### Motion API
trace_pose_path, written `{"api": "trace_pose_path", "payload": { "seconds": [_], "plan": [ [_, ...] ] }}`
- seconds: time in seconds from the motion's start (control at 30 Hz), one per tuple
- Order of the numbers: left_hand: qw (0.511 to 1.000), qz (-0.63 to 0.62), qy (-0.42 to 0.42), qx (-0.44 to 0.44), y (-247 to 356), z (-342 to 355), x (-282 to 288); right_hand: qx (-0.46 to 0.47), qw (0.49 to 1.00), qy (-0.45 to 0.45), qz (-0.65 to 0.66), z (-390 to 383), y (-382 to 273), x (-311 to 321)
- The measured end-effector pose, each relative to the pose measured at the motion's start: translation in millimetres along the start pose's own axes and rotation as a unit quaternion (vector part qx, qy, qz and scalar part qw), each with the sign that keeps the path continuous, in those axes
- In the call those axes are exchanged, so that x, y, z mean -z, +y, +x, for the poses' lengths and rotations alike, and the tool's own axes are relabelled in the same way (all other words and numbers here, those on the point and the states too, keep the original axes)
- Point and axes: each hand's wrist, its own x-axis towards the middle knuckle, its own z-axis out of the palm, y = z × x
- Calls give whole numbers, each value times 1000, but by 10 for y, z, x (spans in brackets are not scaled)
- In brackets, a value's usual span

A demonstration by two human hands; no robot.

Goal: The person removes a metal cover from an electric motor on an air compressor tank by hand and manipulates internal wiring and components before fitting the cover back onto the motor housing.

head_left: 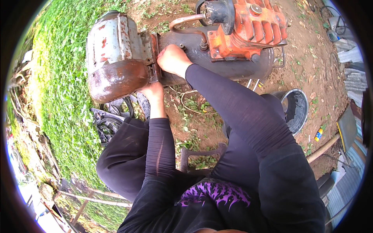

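Observation:
A worn electric motor (112, 42), grey with peeling paint and a dark wet-looking end, sits on the left end of a dark air compressor tank (241, 70). A rusty mounting bracket (154, 58) joins the two. My right hand (173, 61) is closed against the tank side of this bracket; whatever its fingers hold is hidden. Below the bracket's near end is my left hand (154, 94), its fingers out of sight beneath the metal. An orange finned compressor pump (254, 29) is mounted on the tank's right part, with a bent copper-coloured pipe (180, 24) running from it.
A black bucket (297, 112) lies tilted by my right knee. Tools and black cables (108, 126) lie in a tray near my left knee. Grass spreads to the left; bare soil lies right, with a small yellow bottle (319, 134). Corrugated sheets (355, 79) line the far right.

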Motion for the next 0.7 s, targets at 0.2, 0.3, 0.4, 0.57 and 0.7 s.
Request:
{"api": "trace_pose_path", "payload": {
  "seconds": [0.2, 0.3, 0.4, 0.57, 0.7],
  "plan": [
    [995, 82, -33, -40, -58, -15, 9, 10, 1000, 1, 4, -8, 18, 11],
    [991, 122, -50, -3, -183, -46, 3, 5, 1000, 11, 1, -32, -8, 12],
    [999, 6, -24, 39, -306, -38, -51, 20, 1000, 14, 2, -56, -40, 17],
    [999, -28, 19, -17, -125, -26, -118, 21, 999, 24, 8, -87, 10, 57],
    [997, -81, -9, 7, -132, -7, -47, 14, 1000, 18, 11, -125, -56, 51]
  ]
}}
